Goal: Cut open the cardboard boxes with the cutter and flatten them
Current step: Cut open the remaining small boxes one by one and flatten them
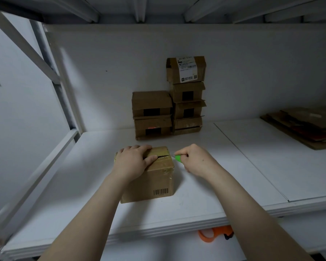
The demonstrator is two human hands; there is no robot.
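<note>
The left hand (pixel 134 161) is laid flat on top of the cardboard box (pixel 154 183), its fingers straight and pressed down beside a slit in the taped seam, and the box is stood on the white shelf (pixel 233 176) near the front edge. At the box's 12 o'clock, stacked boxes (pixel 167 110) are set against the back wall. At its 3 o'clock the green cutter (pixel 177 158) is gripped in the curled fingers of the right hand (pixel 194 161), just beside the top edge, and flattened cardboard (pixel 305 127) is piled at 2 o'clock.
</note>
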